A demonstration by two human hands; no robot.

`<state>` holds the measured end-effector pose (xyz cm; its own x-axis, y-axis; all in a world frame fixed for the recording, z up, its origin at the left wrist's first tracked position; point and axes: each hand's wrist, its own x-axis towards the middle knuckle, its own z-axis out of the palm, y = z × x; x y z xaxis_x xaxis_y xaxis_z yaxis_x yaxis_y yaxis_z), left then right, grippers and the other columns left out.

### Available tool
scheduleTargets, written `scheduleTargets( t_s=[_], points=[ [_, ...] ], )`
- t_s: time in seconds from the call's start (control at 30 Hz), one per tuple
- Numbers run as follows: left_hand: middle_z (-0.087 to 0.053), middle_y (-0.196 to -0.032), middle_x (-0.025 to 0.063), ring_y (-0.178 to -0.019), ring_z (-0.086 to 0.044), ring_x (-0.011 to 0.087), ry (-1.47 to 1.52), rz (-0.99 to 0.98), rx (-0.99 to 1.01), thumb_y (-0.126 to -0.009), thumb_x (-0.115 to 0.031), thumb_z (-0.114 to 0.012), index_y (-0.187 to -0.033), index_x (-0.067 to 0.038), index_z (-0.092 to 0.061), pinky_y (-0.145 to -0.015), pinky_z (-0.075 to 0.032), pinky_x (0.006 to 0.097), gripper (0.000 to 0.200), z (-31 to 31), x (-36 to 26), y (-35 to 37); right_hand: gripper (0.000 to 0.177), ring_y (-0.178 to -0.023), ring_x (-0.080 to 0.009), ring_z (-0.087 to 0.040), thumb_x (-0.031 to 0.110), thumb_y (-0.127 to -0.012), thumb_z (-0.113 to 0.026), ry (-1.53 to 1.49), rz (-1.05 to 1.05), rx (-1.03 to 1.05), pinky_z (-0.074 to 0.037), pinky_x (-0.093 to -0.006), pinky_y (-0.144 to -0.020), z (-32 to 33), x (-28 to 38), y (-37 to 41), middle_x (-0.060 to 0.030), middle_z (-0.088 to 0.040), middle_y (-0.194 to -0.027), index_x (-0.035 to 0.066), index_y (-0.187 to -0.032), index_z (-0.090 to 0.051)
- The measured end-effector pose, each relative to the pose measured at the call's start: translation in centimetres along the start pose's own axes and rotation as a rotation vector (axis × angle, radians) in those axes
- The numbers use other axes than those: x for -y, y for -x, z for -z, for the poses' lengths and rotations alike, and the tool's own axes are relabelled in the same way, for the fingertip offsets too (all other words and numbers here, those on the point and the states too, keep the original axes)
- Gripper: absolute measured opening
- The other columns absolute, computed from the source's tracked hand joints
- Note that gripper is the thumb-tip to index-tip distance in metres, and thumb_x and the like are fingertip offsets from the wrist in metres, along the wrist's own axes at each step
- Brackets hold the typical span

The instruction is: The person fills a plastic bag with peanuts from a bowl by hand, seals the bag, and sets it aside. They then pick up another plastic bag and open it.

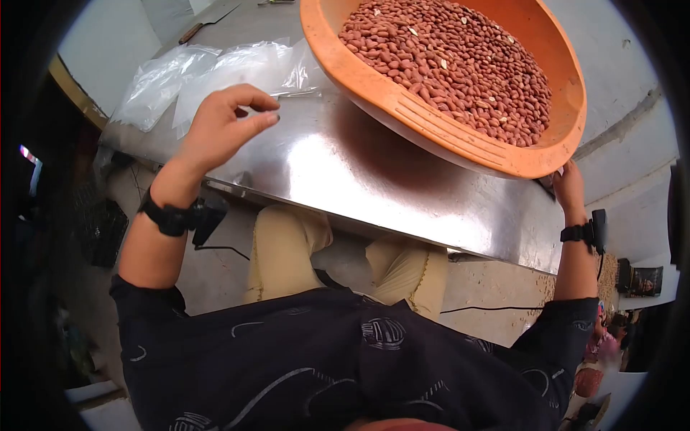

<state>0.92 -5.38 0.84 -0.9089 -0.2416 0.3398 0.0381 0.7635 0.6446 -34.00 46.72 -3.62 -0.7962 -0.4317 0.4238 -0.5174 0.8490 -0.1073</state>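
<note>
A large orange basin (431, 118) of red-skinned peanuts (460, 65) stands on the steel table (316, 165), with a few pale bits among the nuts. My left hand (233, 122) hovers over the table, left of the basin, fingers bent and thumb apart from them; nothing shows in it. Beneath and beyond it lie clear plastic bags (215, 75). My right hand (568, 188) is low beside the basin's right end. The basin's rim hides its fingers, so whether they grip anything does not show.
A knife or trowel-like blade with a wooden handle (190, 33) lies at the far left of the table. A wall (632, 144) rises on the right. Loose nuts (539, 287) are scattered on the floor at right. Cables hang from both wrist devices.
</note>
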Motion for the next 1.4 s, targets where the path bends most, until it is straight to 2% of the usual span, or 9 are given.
scheduleTargets(
  t_s=[0.13, 0.33, 0.47, 0.67, 0.83, 0.93, 1.1, 1.3, 1.4],
  points=[
    [-0.067, -0.104, 0.0134, -0.097, -0.062, 0.0271, -0.446, 0.065, -0.074, -0.074, -0.025, -0.073, -0.107, -0.004, -0.067, -0.088, -0.048, 0.0347, 0.039, 1.0, 7.0, -5.6, 0.019, -0.079, -0.0314, -0.063, 0.000, -0.080, -0.057, -0.273, 0.057, 0.072, -0.050, -0.0352, -0.072, 1.1, 6.8, 4.6, -0.0178, -0.064, -0.088, 0.001, -0.099, -0.063],
    [-0.068, -0.103, 0.0146, -0.097, -0.063, 0.0304, -0.736, 0.205, 0.281, -0.072, -0.025, -0.074, -0.107, -0.004, -0.067, -0.087, -0.048, 0.0352, 0.042, -0.4, 11.9, -8.6, 0.015, -0.074, -0.0292, -0.063, -0.006, -0.075, -0.060, -0.467, 0.346, 0.192, -0.050, -0.0327, -0.069, 4.7, 16.3, 10.2, -0.0153, -0.063, -0.082, -0.002, -0.090, -0.061],
    [-0.070, -0.091, 0.0145, -0.087, -0.065, 0.0295, -0.621, 0.260, 0.272, -0.075, -0.021, -0.071, -0.098, -0.004, -0.071, -0.080, -0.050, 0.0353, 0.028, 0.0, 11.0, -9.0, 0.016, -0.074, -0.0283, -0.063, -0.006, -0.074, -0.061, -0.522, 0.418, 0.258, -0.051, -0.0327, -0.066, 5.4, 18.2, 11.7, -0.0150, -0.063, -0.082, -0.001, -0.090, -0.062],
    [-0.070, -0.095, 0.0139, -0.087, -0.065, 0.0239, -0.420, 0.266, 0.288, -0.079, -0.020, -0.069, -0.098, -0.002, -0.071, -0.079, -0.050, 0.0337, 0.027, 1.2, 13.1, -9.5, 0.017, -0.074, -0.0301, -0.062, -0.005, -0.073, -0.062, -0.561, 0.436, 0.340, -0.051, -0.0346, -0.067, 5.7, 18.9, 12.9, -0.0151, -0.063, -0.082, -0.001, -0.089, -0.062],
    [-0.069, -0.102, 0.0130, -0.091, -0.064, 0.0237, -0.381, 0.204, 0.011, -0.079, -0.022, -0.070, -0.108, -0.002, -0.067, -0.082, -0.050, 0.0335, 0.036, 4.8, 11.5, -8.2, 0.018, -0.075, -0.0310, -0.062, -0.005, -0.072, -0.063, -0.608, 0.450, 0.361, -0.051, -0.0353, -0.067, 5.5, 19.7, 14.0, -0.0150, -0.063, -0.083, 0.000, -0.089, -0.062],
    [-0.064, -0.113, 0.0146, -0.104, -0.060, 0.0319, -0.724, 0.186, -0.231, -0.076, -0.028, -0.068, -0.108, -0.006, -0.067, -0.090, -0.047, 0.0379, 0.039, 11.2, 15.0, -6.9, 0.019, -0.076, -0.0311, -0.063, -0.006, -0.072, -0.063, -0.645, 0.476, 0.369, -0.051, -0.0356, -0.067, 5.4, 20.2, 14.6, -0.0146, -0.064, -0.084, 0.000, -0.090, -0.062],
    [-0.060, -0.120, 0.0166, -0.113, -0.056, 0.0313, -0.914, 0.511, -0.144, -0.073, -0.029, -0.073, -0.113, -0.005, -0.065, -0.095, -0.044, 0.0370, 0.047, 15.4, 17.5, -2.6, 0.021, -0.076, -0.0305, -0.063, -0.005, -0.071, -0.063, -0.721, 0.492, 0.372, -0.051, -0.0353, -0.068, 4.5, 21.0, 15.2, -0.0142, -0.064, -0.084, 0.001, -0.091, -0.063],
    [-0.059, -0.122, 0.0167, -0.111, -0.056, 0.0332, -0.962, 0.661, -0.176, -0.076, -0.027, -0.070, -0.114, -0.011, -0.065, -0.094, -0.045, 0.0393, 0.041, 14.1, 19.0, -1.9, 0.019, -0.075, -0.0297, -0.062, -0.005, -0.072, -0.063, -0.751, 0.470, 0.397, -0.051, -0.0352, -0.067, 4.1, 22.4, 15.3, -0.0132, -0.064, -0.082, 0.002, -0.090, -0.063],
    [-0.066, -0.106, 0.0147, -0.099, -0.062, 0.0330, -0.937, 0.647, -0.279, -0.082, -0.026, -0.063, -0.105, -0.010, -0.069, -0.085, -0.049, 0.0406, 0.029, 14.7, 20.7, -2.5, 0.019, -0.074, -0.0296, -0.062, -0.005, -0.072, -0.063, -0.763, 0.440, 0.405, -0.050, -0.0350, -0.067, 4.1, 22.5, 15.3, -0.0131, -0.064, -0.082, 0.002, -0.090, -0.063]
  ],
)
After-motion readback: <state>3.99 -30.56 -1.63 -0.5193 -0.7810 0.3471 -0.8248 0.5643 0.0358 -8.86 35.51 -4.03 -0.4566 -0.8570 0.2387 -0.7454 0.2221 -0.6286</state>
